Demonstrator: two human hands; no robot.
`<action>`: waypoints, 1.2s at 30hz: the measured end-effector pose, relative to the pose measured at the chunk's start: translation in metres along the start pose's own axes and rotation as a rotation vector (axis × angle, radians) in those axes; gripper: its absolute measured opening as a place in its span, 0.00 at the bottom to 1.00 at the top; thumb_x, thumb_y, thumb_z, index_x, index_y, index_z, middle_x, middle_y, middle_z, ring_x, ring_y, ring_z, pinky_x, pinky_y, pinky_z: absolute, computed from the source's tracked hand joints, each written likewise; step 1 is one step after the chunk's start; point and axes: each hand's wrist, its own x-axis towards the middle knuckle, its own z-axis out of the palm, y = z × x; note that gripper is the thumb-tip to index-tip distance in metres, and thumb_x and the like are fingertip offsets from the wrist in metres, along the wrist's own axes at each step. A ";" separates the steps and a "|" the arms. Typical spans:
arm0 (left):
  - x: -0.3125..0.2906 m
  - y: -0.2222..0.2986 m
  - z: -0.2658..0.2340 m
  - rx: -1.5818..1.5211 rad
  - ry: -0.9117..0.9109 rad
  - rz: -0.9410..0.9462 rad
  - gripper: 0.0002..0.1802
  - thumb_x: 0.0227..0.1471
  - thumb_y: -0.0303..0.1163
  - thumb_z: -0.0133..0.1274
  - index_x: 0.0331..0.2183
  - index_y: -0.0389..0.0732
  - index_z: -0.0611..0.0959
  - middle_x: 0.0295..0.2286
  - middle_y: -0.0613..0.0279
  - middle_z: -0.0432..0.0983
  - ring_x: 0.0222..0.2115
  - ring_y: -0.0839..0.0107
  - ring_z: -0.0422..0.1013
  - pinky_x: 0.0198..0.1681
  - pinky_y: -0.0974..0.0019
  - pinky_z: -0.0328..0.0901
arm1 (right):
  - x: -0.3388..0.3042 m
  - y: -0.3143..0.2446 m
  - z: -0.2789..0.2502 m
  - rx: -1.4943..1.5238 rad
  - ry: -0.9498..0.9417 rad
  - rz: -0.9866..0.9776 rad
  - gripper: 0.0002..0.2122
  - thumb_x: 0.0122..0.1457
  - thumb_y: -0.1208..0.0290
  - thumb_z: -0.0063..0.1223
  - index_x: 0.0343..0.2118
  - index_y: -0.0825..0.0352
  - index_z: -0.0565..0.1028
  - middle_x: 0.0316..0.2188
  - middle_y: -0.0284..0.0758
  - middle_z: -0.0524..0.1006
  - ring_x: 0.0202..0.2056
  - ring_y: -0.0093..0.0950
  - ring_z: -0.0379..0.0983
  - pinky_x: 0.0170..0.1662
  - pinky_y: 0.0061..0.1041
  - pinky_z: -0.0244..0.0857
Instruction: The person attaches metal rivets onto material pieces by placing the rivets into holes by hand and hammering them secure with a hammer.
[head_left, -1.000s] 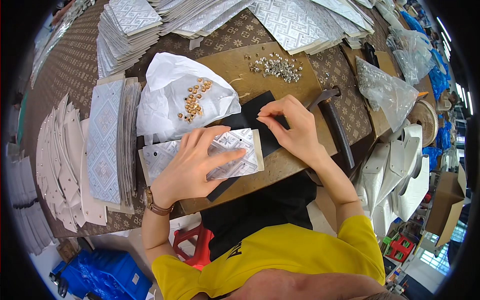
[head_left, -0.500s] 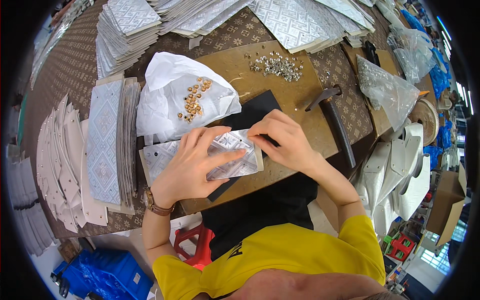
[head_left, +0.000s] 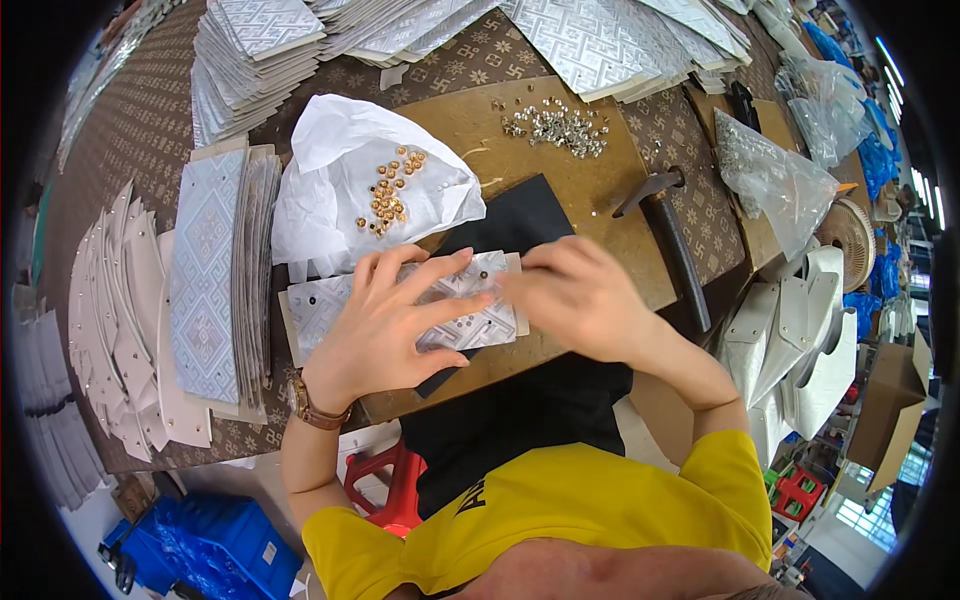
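A silver-grey patterned panel (head_left: 480,327) with small dark holes lies at the front of the wooden board, partly over a black pad (head_left: 518,214). My left hand (head_left: 385,320) rests on the panel with its fingers spread, pressing it down. At the panel's right end is my right hand (head_left: 580,300), its fingers bent and smeared by motion, so what they hold, if anything, cannot be made out. A dark fitting (head_left: 484,274) shows near the panel's upper right corner. Beyond the left hand, gold studs (head_left: 388,200) are scattered on a crumpled white plastic bag (head_left: 330,150).
Small silver metal pieces (head_left: 560,130) lie heaped on the wooden board (head_left: 440,115). A hammer (head_left: 675,262) rests at its right. Stacked patterned panels (head_left: 205,280) and studded pale pieces (head_left: 125,330) stand at left. A clear bag (head_left: 775,185) lies at right.
My right hand has shifted slightly down and right from the panel's upper right corner and is now blurred. That corner is uncovered, showing a dark fitting. My left hand stays on the panel.
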 end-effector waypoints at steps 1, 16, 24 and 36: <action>-0.003 0.000 -0.001 0.000 0.008 -0.014 0.34 0.39 0.44 0.72 0.53 0.58 0.86 0.63 0.67 0.68 0.57 0.53 0.63 0.60 0.50 0.56 | -0.008 0.006 -0.001 -0.019 0.089 0.101 0.10 0.55 0.74 0.67 0.39 0.65 0.81 0.37 0.32 0.81 0.40 0.37 0.76 0.45 0.37 0.70; 0.000 -0.006 0.002 -0.005 0.039 0.047 0.28 0.40 0.41 0.73 0.46 0.49 0.84 0.60 0.64 0.70 0.55 0.55 0.64 0.58 0.51 0.58 | -0.093 0.024 -0.042 -0.004 0.284 1.024 0.18 0.66 0.55 0.62 0.42 0.68 0.75 0.24 0.37 0.75 0.24 0.33 0.76 0.29 0.33 0.69; 0.003 -0.005 0.002 -0.022 -0.033 -0.069 0.29 0.39 0.43 0.73 0.42 0.44 0.79 0.57 0.63 0.71 0.55 0.56 0.64 0.58 0.54 0.58 | -0.024 -0.043 -0.059 0.458 -0.007 0.652 0.16 0.62 0.65 0.65 0.47 0.67 0.77 0.31 0.45 0.81 0.27 0.43 0.79 0.31 0.35 0.69; -0.001 -0.008 -0.001 -0.107 0.129 -0.191 0.28 0.44 0.38 0.72 0.46 0.40 0.79 0.44 0.56 0.70 0.52 0.55 0.66 0.56 0.54 0.62 | -0.056 0.039 -0.043 -0.401 0.278 0.746 0.06 0.64 0.75 0.61 0.42 0.68 0.81 0.33 0.41 0.81 0.35 0.42 0.79 0.40 0.37 0.72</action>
